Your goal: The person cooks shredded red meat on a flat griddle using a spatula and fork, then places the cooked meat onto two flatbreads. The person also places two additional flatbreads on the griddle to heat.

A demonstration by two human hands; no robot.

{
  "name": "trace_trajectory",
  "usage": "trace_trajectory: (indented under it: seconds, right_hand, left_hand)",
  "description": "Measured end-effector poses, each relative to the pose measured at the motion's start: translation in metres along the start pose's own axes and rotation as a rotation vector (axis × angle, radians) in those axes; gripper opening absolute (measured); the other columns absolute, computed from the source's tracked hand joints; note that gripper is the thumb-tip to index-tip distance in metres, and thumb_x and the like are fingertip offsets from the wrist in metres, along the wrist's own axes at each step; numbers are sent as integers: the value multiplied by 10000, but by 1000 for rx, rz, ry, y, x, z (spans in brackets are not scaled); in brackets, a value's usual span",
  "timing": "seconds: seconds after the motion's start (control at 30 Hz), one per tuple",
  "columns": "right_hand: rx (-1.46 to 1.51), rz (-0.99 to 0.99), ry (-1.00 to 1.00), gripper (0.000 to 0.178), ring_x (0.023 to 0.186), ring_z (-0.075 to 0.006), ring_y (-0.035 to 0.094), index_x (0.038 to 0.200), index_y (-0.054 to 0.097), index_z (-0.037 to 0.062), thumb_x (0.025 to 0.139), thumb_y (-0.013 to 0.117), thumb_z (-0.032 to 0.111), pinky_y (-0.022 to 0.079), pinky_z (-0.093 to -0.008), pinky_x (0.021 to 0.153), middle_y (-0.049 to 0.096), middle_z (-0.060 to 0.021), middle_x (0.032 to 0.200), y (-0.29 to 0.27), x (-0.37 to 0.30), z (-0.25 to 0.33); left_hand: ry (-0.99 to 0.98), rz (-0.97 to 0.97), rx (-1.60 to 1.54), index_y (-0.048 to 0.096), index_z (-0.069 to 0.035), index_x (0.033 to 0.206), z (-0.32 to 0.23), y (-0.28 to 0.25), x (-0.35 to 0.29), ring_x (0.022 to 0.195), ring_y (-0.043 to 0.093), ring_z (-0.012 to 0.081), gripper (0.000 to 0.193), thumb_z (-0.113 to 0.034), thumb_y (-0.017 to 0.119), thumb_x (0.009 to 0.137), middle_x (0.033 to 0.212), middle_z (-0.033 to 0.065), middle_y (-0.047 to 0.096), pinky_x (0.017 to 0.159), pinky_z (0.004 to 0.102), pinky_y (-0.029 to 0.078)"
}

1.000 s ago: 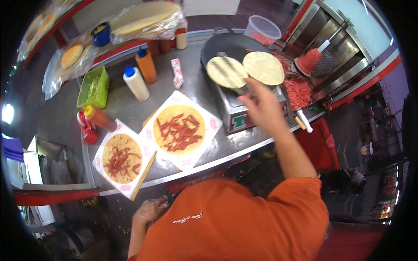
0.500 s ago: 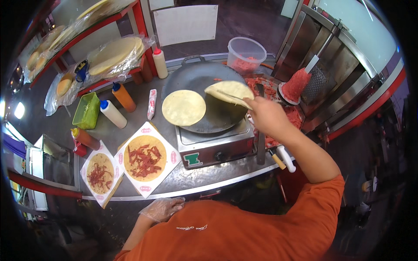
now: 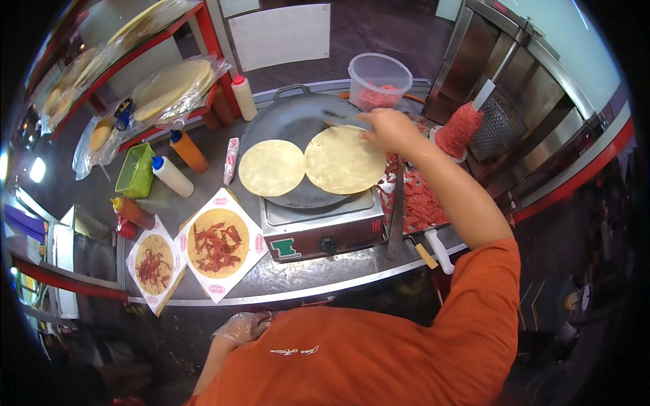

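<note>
My right hand (image 3: 391, 130) is closed around a thin utensil (image 3: 335, 123); its tip reaches over the far part of the round griddle, and its exact kind does not show. Just below that hand a round flatbread (image 3: 344, 161) lies flat on the griddle (image 3: 274, 118). Its left edge touches a second flatbread (image 3: 272, 169). My left hand (image 3: 242, 328), in a clear plastic glove, is low against my body, its fingers mostly hidden. Two flatbreads topped with shredded reddish meat (image 3: 217, 245) rest on printed papers at the counter's left.
A steel burner (image 3: 321, 227) supports the griddle. To its right are a tray of shaved meat (image 3: 420, 203), a long knife (image 3: 397, 210) and a meat spit (image 3: 460, 132). Squeeze bottles (image 3: 172, 176) and a green basket (image 3: 135, 171) stand left; a clear tub (image 3: 380, 78) is behind.
The right flatbread, folded and lifted before, now lies flat on the griddle. My right hand has moved up and slightly left with the utensil. My left hand stays low by my body.
</note>
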State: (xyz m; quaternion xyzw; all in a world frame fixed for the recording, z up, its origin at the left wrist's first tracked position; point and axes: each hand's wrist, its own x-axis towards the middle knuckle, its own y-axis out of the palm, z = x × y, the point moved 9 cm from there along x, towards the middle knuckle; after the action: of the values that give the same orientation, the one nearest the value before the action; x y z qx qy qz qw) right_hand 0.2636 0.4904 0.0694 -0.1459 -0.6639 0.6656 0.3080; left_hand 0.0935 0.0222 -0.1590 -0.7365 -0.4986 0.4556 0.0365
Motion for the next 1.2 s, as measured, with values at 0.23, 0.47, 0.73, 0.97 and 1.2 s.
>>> trace_trajectory:
  seconds: [0.23,0.47,0.73,0.97,1.2]
  right_hand:
    - [23,94,557,316,979,-455,742,1144,767,45,1013,656,311,586,-539,896,762,-264,1021,22,-60,-112]
    - [9,142,385,364,967,-448,745,1290,688,65,1013,638,296,580,-568,858,758,-267,1070,90,-90,-93]
    - [-91,121,470,365,977,-449,753,1053,751,11,992,705,368,590,-559,861,765,-277,996,76,-102,-113]
    - [-234,14,571,453,1048,-519,690,1118,752,5,1047,587,422,537,-607,883,722,-323,1053,35,-107,-126]
    - [-200,-99,424,372,1057,-500,700,1245,750,33,1056,616,324,552,-549,869,726,-307,1084,-22,-95,-137]
  left_hand:
    - [-80,-89,9,645,-66,1421,2,-1,3,1269,645,402,500,-430,543,1094,1338,222,700,1061,467,509]
    - [145,-13,-328,680,-7,1380,-61,-10,28,1282,674,321,544,-459,546,1108,1341,167,734,1097,412,499]
    - [208,486,-1177,307,-32,1648,-238,36,134,1361,603,337,792,-554,531,1096,1554,227,514,1144,479,505]
    - [331,497,-1039,585,-24,1380,-308,70,204,1078,717,214,565,-512,554,1096,1168,121,694,874,372,609]
    - [1078,466,-212,620,-7,1432,-184,53,74,1226,678,401,571,-472,503,1122,1352,235,692,1047,474,529]
